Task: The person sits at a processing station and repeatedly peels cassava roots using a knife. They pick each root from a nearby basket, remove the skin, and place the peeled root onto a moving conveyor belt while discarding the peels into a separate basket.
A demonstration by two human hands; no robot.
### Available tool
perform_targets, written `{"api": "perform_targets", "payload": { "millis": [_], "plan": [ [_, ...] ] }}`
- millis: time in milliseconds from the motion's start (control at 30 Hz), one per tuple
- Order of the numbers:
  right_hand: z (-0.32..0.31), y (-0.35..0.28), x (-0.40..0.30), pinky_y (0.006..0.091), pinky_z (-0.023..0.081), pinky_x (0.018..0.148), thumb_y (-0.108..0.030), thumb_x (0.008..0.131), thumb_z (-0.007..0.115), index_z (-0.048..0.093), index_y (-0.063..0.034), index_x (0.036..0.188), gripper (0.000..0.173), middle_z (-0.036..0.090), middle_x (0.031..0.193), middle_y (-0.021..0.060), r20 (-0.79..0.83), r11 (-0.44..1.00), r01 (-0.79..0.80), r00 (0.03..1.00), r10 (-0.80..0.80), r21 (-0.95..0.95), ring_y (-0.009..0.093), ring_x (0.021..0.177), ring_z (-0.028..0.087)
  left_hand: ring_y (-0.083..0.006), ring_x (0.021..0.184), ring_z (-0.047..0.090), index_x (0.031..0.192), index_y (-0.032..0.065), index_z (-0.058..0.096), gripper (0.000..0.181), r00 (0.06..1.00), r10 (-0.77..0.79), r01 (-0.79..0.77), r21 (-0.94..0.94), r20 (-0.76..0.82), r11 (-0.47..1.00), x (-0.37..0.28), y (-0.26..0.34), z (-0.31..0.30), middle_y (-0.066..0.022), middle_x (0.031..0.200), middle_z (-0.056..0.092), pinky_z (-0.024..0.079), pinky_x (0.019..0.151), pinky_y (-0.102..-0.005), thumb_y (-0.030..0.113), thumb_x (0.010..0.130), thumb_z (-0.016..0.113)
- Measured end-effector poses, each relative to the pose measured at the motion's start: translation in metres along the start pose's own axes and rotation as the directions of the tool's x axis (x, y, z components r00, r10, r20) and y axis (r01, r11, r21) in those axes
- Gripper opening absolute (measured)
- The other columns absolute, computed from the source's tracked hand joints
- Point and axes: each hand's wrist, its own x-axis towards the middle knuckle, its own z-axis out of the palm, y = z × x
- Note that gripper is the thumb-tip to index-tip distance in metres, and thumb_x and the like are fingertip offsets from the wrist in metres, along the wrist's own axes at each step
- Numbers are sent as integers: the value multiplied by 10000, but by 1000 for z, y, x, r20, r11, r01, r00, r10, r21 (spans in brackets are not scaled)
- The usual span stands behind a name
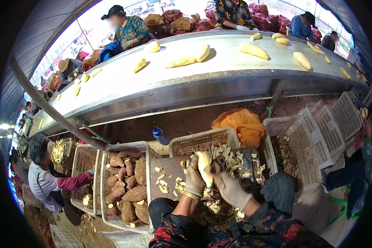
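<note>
A pale, peeled sweet potato (pixel 204 167) is upright in my gloved left hand (pixel 194 179), whose fingers wrap its left side. My gloved right hand (pixel 231 189) is at its right side with the fingers curled; motion blur hides whether a tool is in it. Peelings (pixel 229 161) lie around and beneath both hands, some on a dark board (pixel 170 169). To the left, a white plastic crate (pixel 149 186) holds unpeeled sweet potatoes (pixel 136 193). Beyond the hands, peeled sweet potatoes (pixel 253 51) lie spread along a pale conveyor belt (pixel 111 80).
A crate (pixel 204 139) stands behind the board, beside an orange mesh bag (pixel 241 124) and a blue bottle (pixel 160 135). Another crate (pixel 310 161) with scraps is at right. A co-worker (pixel 46 183) reaches into a crate at left; others sit across the belt.
</note>
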Motion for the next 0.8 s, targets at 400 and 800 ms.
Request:
{"api": "perform_targets", "payload": {
  "millis": [400, 800],
  "plan": [
    [-5, 28, 31, 301, 376, 457, -332, 1042, 353, 519, -32, 897, 373, 391, 608, 12, -152, 996, 0, 988, 13, 86, 134, 495, 384, -132, 924, 587, 1209, 35, 565, 564, 994, -57, 52, 60, 88, 997, 0, -3, 6, -41, 1052, 625, 490, 821, -277, 528, 937, 526],
    [5, 24, -8, 264, 327, 373, -338, 1031, 387, 482, -49, 844, 357, 445, 597, 12, -68, 987, 133, 988, -139, -89, 100, 438, 366, -177, 1184, 518, 1341, -21, 490, 522, 969, 128, -145, 71, 211, 987, 21, -16, -14, -102, 1310, 547, 385, 1035, -302, 353, 977, 495]
  ]
}}
